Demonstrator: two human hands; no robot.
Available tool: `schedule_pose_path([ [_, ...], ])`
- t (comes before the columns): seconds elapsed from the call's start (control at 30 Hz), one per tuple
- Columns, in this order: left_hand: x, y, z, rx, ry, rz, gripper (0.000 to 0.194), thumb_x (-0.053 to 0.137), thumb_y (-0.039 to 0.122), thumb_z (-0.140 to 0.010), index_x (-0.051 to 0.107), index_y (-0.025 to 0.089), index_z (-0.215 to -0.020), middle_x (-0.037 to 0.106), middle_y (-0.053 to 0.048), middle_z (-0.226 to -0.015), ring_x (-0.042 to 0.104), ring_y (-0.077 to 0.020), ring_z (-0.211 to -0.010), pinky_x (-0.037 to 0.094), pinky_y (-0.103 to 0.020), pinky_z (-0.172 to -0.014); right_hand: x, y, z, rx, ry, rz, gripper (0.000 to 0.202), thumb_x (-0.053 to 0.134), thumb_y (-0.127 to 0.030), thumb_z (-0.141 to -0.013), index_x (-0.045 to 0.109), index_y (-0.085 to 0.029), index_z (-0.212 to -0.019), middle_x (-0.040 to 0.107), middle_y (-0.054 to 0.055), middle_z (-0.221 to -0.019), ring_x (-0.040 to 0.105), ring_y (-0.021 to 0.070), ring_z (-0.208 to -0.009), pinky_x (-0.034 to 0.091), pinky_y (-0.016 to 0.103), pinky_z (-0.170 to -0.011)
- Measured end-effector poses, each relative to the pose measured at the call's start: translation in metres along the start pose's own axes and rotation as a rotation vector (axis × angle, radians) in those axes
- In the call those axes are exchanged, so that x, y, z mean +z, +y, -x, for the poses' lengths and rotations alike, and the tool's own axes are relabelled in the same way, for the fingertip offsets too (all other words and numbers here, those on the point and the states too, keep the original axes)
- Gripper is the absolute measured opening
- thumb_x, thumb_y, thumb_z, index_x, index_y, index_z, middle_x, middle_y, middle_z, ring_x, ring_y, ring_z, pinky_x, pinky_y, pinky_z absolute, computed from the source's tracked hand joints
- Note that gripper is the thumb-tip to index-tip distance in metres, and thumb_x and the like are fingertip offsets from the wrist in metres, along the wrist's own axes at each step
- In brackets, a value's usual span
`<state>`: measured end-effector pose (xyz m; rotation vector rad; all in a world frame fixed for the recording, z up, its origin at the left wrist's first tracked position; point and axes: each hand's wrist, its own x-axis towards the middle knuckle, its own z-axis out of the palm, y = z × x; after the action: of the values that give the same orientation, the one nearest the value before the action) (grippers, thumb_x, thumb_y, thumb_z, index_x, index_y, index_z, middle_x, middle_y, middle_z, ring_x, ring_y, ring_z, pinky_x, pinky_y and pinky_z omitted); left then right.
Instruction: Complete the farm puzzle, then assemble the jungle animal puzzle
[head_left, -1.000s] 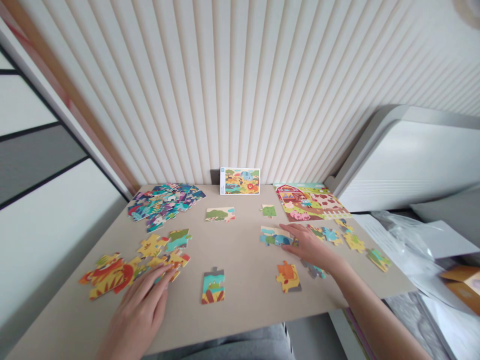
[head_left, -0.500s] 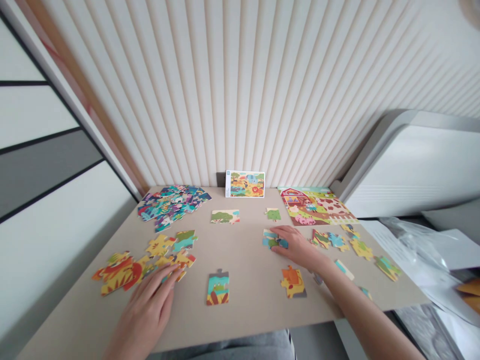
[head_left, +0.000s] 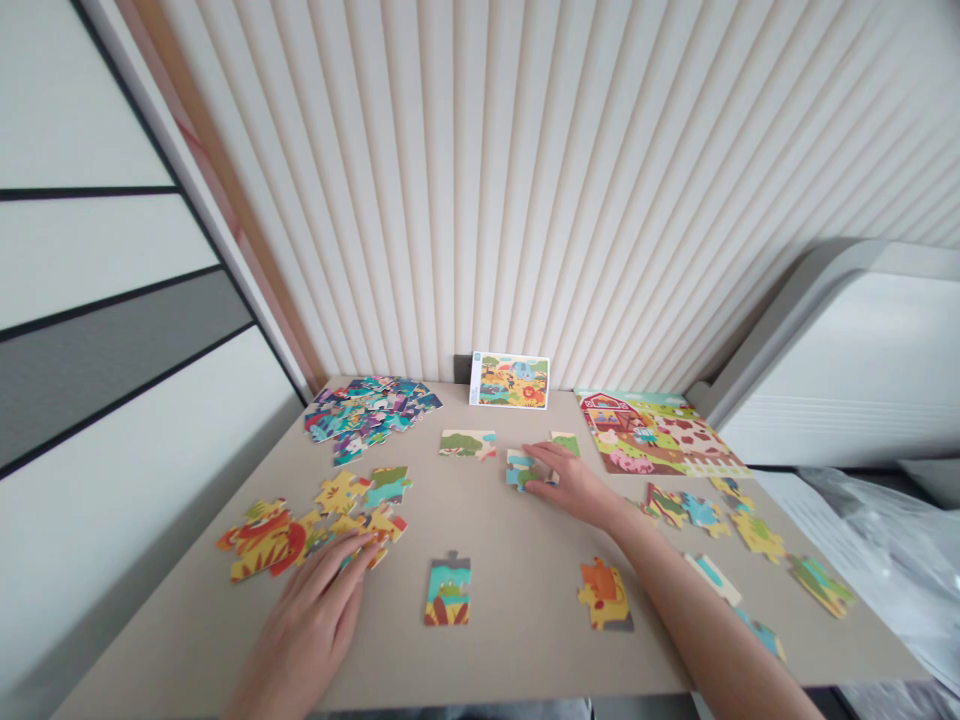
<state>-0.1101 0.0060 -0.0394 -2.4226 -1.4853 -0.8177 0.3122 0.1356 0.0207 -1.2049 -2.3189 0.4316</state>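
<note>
My right hand (head_left: 574,487) pinches a blue-and-green puzzle piece (head_left: 517,472) between thumb and fingers, low over the middle of the table. Just beyond it lie a tree puzzle piece (head_left: 466,444) and a green-topped piece (head_left: 565,441), which my hand partly covers. On the left, my left hand (head_left: 322,595) lies with its fingers stretched out, fingertips on a cluster of yellow and orange pieces (head_left: 346,524); it grips nothing. A frog piece (head_left: 448,592) lies between the hands, nearer the front edge. An orange-and-yellow piece (head_left: 604,597) lies beside my right forearm.
A picture card (head_left: 510,380) stands against the ribbed wall. Purple and teal pieces (head_left: 371,412) are heaped at the back left. An assembled farm puzzle (head_left: 660,435) lies at the back right. Several loose pieces (head_left: 757,535) are scattered along the table's right side.
My right hand has carried the blue-and-green piece leftward and slightly back, toward the tree piece. My left hand stays on the cluster. The camera's view has shifted a little.
</note>
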Motion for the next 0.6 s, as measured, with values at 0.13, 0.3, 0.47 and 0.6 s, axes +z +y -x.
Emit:
schedule_pose_path([
  [0.13,0.0,0.0,0.002,-0.013,-0.033,-0.004,0.043,0.048,0.017,-0.101,0.06,0.025,-0.141,0.066,-0.009,-0.138,0.062,-0.0249,-0.129,0.05,-0.041,-0.112,0.006,0.0,0.003,0.045,0.058,0.012,0.056,0.067,-0.041,-0.096,0.055,-0.03,-0.15,0.062,0.011,-0.141,0.062,0.0293,-0.128,0.05,0.048,-0.112],
  [0.3,-0.003,0.001,0.0,-0.015,-0.036,-0.008,0.041,0.049,0.018,-0.102,0.061,0.026,-0.14,0.065,-0.009,-0.139,0.062,-0.0248,-0.129,0.05,-0.04,-0.111,0.012,0.001,0.006,0.127,0.104,0.074,0.049,0.064,-0.043,-0.097,0.061,-0.026,-0.143,0.066,0.013,-0.13,0.064,0.0313,-0.122,0.052,0.049,-0.107],
  [0.47,-0.003,0.002,-0.001,-0.026,-0.052,0.002,0.042,0.048,0.018,-0.102,0.059,0.026,-0.142,0.064,-0.009,-0.14,0.061,-0.0249,-0.13,0.049,-0.04,-0.113,0.013,0.0,0.008,0.196,0.069,0.066,0.043,0.058,-0.046,-0.101,0.065,-0.025,-0.137,0.071,0.01,-0.111,0.069,0.0272,-0.103,0.056,0.042,-0.093],
  [0.6,-0.003,0.002,0.0,-0.033,-0.066,0.004,0.042,0.048,0.017,-0.102,0.059,0.025,-0.142,0.064,-0.009,-0.14,0.061,-0.025,-0.13,0.048,-0.041,-0.114,0.011,-0.002,0.011,0.19,0.07,0.074,0.043,0.058,-0.046,-0.1,0.066,-0.025,-0.137,0.07,0.012,-0.123,0.066,0.0293,-0.117,0.052,0.044,-0.103],
])
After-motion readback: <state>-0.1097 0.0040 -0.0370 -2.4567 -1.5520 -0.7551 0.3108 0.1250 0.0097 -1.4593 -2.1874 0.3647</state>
